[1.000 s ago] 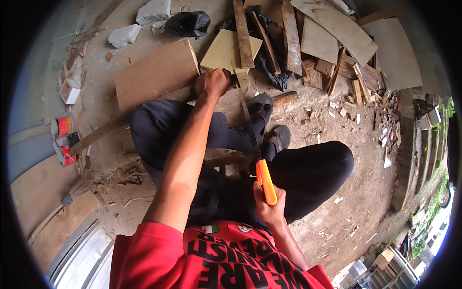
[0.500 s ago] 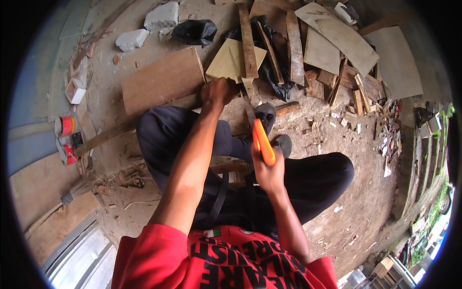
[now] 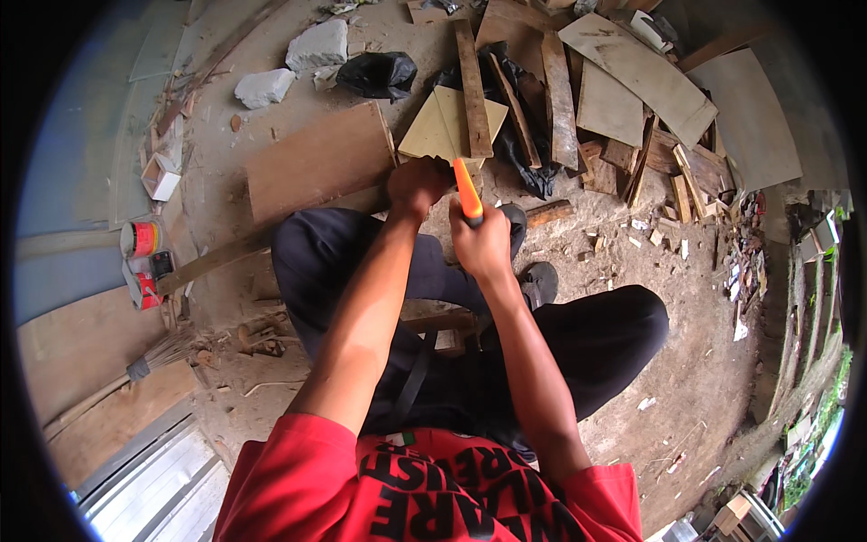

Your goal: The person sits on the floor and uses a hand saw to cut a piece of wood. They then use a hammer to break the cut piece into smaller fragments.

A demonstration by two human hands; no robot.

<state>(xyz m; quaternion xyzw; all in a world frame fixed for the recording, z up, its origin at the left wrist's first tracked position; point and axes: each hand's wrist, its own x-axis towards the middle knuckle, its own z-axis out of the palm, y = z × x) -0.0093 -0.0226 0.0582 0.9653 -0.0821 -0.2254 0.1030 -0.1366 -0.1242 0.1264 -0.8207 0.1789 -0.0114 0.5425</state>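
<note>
My right hand (image 3: 481,239) is closed around the orange-and-black handle of a handsaw (image 3: 466,187). The saw's thin blade points away from me, over a pale yellow board (image 3: 435,134), and is hard to make out. Just left of the handle, my left hand (image 3: 418,185) is closed at the end of a long wooden plank (image 3: 212,263). My left knee covers part of this plank, and the fingers hide the place where the blade meets it.
A brown board (image 3: 321,161) lies left of my left hand. Farther off are white blocks (image 3: 318,45), a black plastic bag (image 3: 377,74) and a heap of planks and sheets (image 3: 637,77). Red cans (image 3: 140,239) stand at the left; wood scraps (image 3: 691,185) litter the right.
My right hand has pushed the saw forward, away from me, bringing its handle close to my left hand. The left hand keeps its place on the plank. The whole view has shifted slightly.
</note>
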